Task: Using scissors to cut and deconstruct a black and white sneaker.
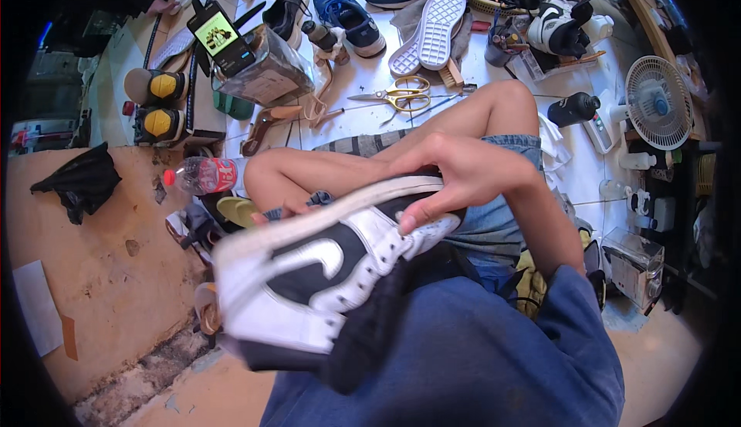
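A white and black low sneaker (309,276) is tilted on its side above my lap, its pale sole edge turned up and away. My right hand (467,172) is closed round its toe end, thumb on the upper by the lace holes and fingers over the sole side. No laces show in the eyelets near the thumb. The heel end and black collar are smeared by motion. Of my left hand (289,211) only some blurred fingers show beyond the sole's upper edge; the sneaker hides the rest, so its grip is unclear.
Beyond my crossed legs, gold-handled scissors (401,95) lie on white tiles, with a wooden brush (450,76) and several shoes farther off. A phone (220,37) leans on a clear box at left. A bottle (202,175) lies by my knee; a fan (658,103) stands at right.
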A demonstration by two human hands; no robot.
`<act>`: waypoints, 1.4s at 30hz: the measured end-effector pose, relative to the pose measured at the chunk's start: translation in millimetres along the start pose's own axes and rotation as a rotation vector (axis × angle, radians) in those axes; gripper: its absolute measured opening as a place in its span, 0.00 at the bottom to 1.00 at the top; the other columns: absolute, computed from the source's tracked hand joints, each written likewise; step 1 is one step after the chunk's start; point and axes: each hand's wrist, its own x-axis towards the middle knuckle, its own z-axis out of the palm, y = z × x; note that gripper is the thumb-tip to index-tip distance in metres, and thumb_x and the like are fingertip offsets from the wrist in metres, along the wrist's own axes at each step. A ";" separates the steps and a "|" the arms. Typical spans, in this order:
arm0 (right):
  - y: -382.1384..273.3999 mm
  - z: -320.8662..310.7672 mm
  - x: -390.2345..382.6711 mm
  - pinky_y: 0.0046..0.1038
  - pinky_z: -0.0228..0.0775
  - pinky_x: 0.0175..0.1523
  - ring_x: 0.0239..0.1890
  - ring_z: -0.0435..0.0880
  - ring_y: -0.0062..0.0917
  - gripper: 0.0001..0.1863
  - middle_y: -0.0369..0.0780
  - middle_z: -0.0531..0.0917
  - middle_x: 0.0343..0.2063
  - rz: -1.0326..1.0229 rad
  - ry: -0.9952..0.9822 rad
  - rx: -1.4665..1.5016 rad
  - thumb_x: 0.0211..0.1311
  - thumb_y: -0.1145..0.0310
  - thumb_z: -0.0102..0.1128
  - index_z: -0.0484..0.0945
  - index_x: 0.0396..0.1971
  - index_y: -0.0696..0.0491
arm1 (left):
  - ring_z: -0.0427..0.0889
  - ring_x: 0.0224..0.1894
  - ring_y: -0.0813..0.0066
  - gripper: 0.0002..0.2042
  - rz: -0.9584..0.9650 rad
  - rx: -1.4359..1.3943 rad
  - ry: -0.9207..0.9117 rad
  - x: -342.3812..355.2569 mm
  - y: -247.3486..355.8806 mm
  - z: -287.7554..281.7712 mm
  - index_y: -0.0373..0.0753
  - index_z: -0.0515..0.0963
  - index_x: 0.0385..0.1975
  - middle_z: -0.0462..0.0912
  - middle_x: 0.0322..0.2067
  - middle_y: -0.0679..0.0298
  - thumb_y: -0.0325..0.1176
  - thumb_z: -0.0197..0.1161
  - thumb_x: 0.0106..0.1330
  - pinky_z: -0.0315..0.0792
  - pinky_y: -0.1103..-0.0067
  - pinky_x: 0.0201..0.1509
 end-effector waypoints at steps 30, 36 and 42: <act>54.0 44.8 52.8 0.46 0.70 0.59 0.47 0.77 0.42 0.21 0.38 0.87 0.28 -0.636 0.490 -0.719 0.46 0.50 0.71 0.85 0.20 0.56 | 0.80 0.46 0.86 0.19 -0.145 0.013 0.240 113.1 -77.0 31.0 0.30 0.75 0.58 0.84 0.45 0.66 0.39 0.60 0.77 0.75 0.83 0.50; 51.9 41.6 60.3 0.50 0.67 0.60 0.42 0.75 0.41 0.28 0.39 0.83 0.21 -0.540 0.405 -0.592 0.60 0.46 0.57 0.82 0.16 0.57 | 0.79 0.46 0.86 0.19 -0.140 -0.163 0.232 115.0 -87.8 28.0 0.30 0.76 0.57 0.84 0.45 0.66 0.39 0.60 0.77 0.74 0.83 0.50; 50.8 35.5 64.4 0.50 0.63 0.63 0.43 0.74 0.40 0.39 0.40 0.83 0.22 -0.419 0.321 -0.542 0.73 0.42 0.33 0.82 0.16 0.57 | 0.80 0.47 0.84 0.18 -0.220 -0.271 0.298 117.0 -94.9 27.5 0.30 0.76 0.57 0.84 0.46 0.65 0.37 0.60 0.77 0.75 0.81 0.51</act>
